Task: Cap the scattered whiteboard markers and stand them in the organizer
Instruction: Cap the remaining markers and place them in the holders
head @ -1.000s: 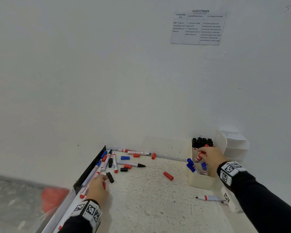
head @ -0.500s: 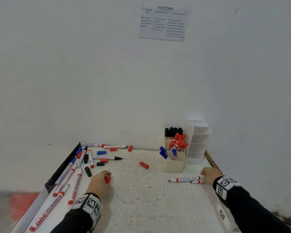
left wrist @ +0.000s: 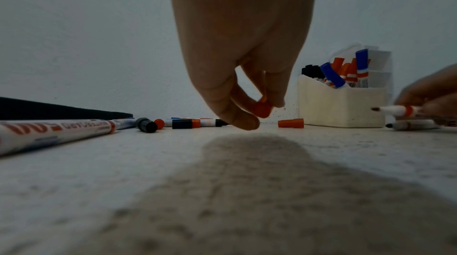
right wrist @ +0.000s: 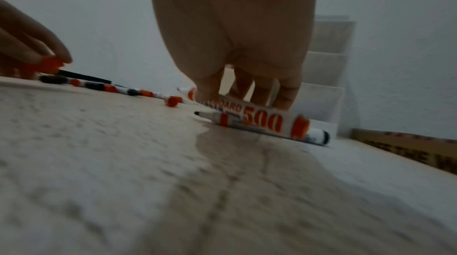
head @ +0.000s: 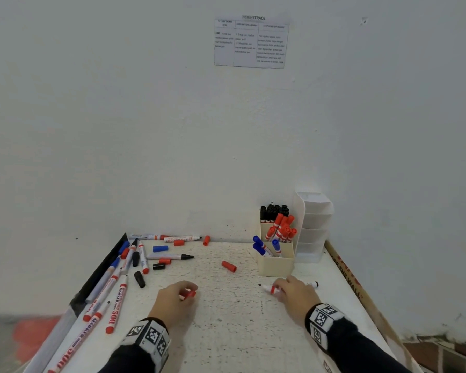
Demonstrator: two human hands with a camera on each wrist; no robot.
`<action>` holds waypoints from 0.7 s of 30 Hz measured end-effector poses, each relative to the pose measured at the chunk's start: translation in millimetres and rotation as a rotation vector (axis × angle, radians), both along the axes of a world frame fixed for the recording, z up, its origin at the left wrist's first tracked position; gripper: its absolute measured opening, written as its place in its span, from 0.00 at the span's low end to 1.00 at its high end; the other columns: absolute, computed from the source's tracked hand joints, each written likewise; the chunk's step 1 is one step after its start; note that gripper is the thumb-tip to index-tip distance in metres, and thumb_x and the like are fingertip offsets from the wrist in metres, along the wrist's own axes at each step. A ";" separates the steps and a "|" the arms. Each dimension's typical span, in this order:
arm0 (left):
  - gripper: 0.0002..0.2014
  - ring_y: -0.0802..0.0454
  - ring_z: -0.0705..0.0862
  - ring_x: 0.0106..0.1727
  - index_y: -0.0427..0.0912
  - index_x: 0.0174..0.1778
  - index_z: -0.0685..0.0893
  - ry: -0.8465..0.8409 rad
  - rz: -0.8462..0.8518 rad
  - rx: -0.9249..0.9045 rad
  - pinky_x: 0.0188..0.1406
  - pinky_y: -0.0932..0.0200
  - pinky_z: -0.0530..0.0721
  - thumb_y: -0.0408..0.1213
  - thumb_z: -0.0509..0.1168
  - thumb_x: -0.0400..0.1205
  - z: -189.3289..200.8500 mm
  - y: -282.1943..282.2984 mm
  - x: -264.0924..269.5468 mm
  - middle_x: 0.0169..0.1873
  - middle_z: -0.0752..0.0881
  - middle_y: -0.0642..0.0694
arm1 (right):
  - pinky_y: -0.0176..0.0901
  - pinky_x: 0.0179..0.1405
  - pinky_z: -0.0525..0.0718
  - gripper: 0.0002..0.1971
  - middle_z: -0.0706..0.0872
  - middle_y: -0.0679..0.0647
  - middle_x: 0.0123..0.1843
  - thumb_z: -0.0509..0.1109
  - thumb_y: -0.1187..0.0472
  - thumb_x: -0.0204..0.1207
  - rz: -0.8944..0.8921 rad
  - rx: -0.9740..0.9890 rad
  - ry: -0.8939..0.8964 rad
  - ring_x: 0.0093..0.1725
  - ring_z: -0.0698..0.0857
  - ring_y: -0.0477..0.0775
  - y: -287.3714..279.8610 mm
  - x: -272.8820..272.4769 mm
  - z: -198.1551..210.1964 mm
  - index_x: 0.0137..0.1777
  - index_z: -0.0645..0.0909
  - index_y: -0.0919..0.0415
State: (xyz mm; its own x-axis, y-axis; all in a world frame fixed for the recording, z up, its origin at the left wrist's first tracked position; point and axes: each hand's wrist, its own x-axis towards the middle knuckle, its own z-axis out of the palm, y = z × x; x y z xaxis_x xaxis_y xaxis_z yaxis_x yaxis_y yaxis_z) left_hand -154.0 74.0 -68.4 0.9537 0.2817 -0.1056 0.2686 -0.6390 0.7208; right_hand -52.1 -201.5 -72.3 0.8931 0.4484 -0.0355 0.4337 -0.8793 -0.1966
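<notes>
The left hand (head: 176,297) is hovering low over the speckled white desk (head: 226,332), knuckles up, its fingers (left wrist: 243,120) curling downward and pinching a small red plastic marker cap (left wrist: 262,108) between thumb and fingertips, just above the surface. The right hand (head: 296,292) is reaching down palm-first just in front of the cream plastic organizer (head: 276,265), its fingers (right wrist: 284,95) closing around an uncapped white whiteboard marker with red lettering (right wrist: 262,120), tip pointing left toward the other hand. A second uncapped marker with a black end (right wrist: 319,136) is lying on the desk just beside it. Capped black, red and blue markers are standing in the organizer near the wall. More loose markers and caps are lying scattered along the desk's left edge (head: 124,267), and 1 loose red cap (head: 228,266) is sitting between the 2 groups.
</notes>
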 end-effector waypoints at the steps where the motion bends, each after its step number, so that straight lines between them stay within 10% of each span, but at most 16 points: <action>1: 0.11 0.59 0.80 0.48 0.56 0.52 0.77 0.001 -0.024 -0.013 0.49 0.72 0.74 0.35 0.67 0.80 1.4 -1.6 -0.4 0.45 0.81 0.55 | 0.43 0.57 0.79 0.15 0.75 0.51 0.61 0.54 0.53 0.84 0.048 0.058 0.019 0.52 0.80 0.51 6.6 -3.3 1.8 0.68 0.71 0.48; 21: 0.11 0.65 0.80 0.41 0.59 0.46 0.84 -0.066 -0.305 0.004 0.45 0.75 0.77 0.35 0.70 0.76 7.1 -43.6 -4.4 0.39 0.83 0.61 | 0.41 0.55 0.76 0.17 0.81 0.48 0.60 0.55 0.48 0.83 0.403 0.123 -0.029 0.59 0.79 0.49 40.2 -38.7 11.7 0.69 0.75 0.46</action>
State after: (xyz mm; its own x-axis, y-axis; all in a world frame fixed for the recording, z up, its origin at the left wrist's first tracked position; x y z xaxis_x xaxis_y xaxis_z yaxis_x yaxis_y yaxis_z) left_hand -158.4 30.4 -61.3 0.9990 -0.0178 -0.0401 0.0170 -0.6857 0.7276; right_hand -90.8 -161.3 -60.6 0.6455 0.7612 0.0628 0.7448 -0.6092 -0.2723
